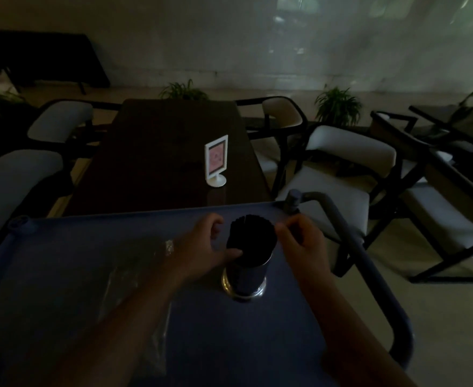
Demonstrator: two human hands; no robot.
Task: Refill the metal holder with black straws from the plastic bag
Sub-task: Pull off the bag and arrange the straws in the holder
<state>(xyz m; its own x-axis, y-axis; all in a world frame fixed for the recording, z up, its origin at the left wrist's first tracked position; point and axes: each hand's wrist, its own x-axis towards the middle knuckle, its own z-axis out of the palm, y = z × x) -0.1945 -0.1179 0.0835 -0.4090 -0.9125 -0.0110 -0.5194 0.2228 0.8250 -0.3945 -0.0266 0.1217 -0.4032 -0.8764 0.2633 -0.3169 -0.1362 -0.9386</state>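
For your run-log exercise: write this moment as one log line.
left hand: touching black straws | right hand: beside them | metal holder: full, upright on cart | plastic bag: lying left

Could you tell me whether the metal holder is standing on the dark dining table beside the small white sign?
No, the metal holder stands on the blue cart, nearer than the dark table that bears the white sign.

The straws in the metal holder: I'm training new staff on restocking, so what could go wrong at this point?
1. The black straws stand packed and tall above the metal holder; a push from the left hand or right hand could tip it.
2. The holder sits toward the cart edge on the right side, so spilled straws might reach the floor.
3. The plastic bag lies loose under the left forearm and may get dragged.
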